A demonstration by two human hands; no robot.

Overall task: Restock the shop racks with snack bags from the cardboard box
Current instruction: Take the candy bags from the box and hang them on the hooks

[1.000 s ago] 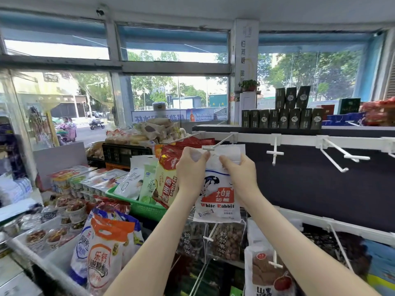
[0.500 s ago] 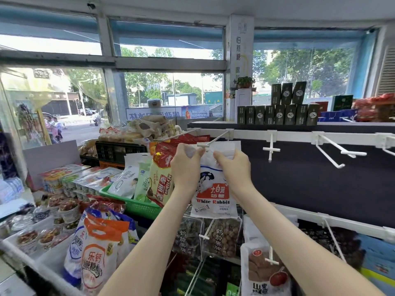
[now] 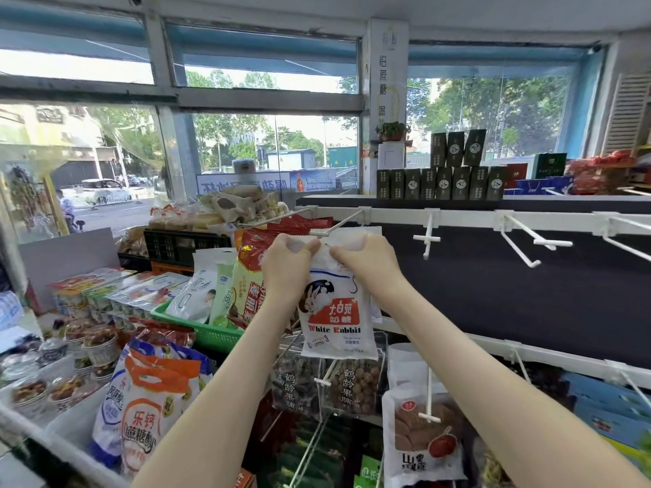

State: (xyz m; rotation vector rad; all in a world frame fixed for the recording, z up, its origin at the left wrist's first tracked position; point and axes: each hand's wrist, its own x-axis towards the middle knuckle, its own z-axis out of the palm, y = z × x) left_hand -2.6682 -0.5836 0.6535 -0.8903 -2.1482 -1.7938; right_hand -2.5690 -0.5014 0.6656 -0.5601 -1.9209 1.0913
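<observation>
Pinching White Rabbit bag (image 3: 336, 311) top w/ both hands' fingers (image 3: 311, 245), at white hook (image 3: 338, 225) tip.

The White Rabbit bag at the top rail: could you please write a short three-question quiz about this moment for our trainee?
1. True or false: the left hand and the right hand both pinch the White Rabbit bag at its top edge.
2. What hangs just left of that bag? A. red snack bags B. blue bottles C. a towel
3. Where do the dark green boxes stand?
Key: 1 true. 2 A. 3 On top of the rack, above its white rail.
</observation>
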